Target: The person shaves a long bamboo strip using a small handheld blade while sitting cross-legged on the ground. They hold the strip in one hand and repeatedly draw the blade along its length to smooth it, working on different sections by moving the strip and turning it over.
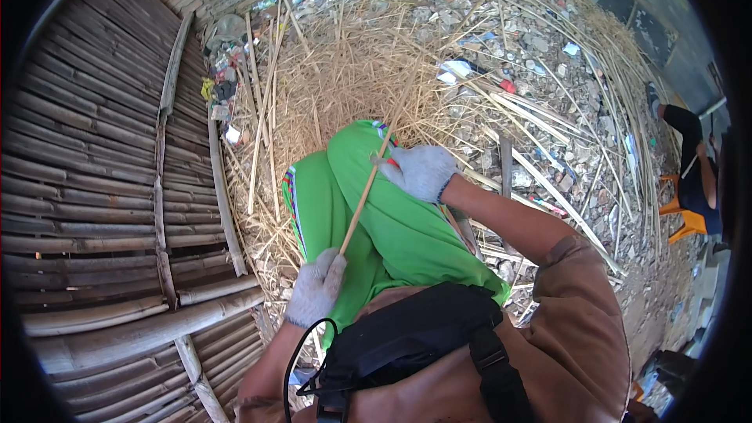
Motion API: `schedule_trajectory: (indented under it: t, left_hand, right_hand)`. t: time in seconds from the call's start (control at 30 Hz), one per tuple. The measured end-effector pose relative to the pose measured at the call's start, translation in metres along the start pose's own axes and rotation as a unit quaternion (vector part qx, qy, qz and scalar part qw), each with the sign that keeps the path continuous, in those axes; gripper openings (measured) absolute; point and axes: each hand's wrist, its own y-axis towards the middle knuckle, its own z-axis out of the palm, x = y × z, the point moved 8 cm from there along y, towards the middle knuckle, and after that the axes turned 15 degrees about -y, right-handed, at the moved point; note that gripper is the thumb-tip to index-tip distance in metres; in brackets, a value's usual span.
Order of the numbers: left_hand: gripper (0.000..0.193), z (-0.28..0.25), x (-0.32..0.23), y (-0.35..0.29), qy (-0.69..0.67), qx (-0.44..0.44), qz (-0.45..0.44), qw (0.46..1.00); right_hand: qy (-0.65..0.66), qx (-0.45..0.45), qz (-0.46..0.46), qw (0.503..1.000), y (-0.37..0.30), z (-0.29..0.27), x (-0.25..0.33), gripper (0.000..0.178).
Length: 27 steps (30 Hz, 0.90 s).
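A wall of bamboo poles (94,188) stands at the far left. Beside it, the person's left hand (316,286), gloved, has its fingers closed around the lower end of a thin strip (363,207). I note a pile of dry shavings (337,70) beyond the knees. The strip slants up and to the right across the green trousers (392,227). A black pouch (415,333) lies across the waist; its contents are hidden from me. The gloved right hand (425,172) is at the strip's upper part, fingers narrowed beside it; I cannot tell how firmly they grip. At the far right, another person (691,129) sits on an orange chair (689,225).
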Motion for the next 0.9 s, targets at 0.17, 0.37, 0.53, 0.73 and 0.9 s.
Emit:
schedule_trajectory:
  t: [0.17, 0.37, 0.53, 0.73, 0.9]
  left_hand:
    - [0.036, -0.011, 0.022, -0.037, 0.017, 0.008, -0.037, 0.999]
    - [0.031, -0.031, 0.055, -0.09, 0.095, 0.042, -0.035, 0.994]
    - [0.034, -0.045, 0.087, -0.139, 0.003, 0.042, -0.067, 0.997]
    - [0.039, -0.023, 0.088, -0.131, -0.086, -0.011, -0.179, 0.98]
    - [0.036, 0.021, 0.024, -0.031, -0.134, 0.012, -0.131, 0.982]
  right_hand:
    - [0.012, 0.015, 0.022, 1.0, 0.002, -0.002, 0.0, 0.075]
    - [0.025, 0.032, 0.089, 0.995, 0.019, -0.003, -0.056, 0.076]
    - [-0.007, 0.007, 0.13, 0.992, 0.072, 0.007, -0.137, 0.074]
    - [0.1, -0.165, 0.267, 0.944, 0.085, 0.004, -0.214, 0.077]
    - [0.169, -0.181, 0.159, 0.955, 0.027, -0.02, -0.122, 0.08]
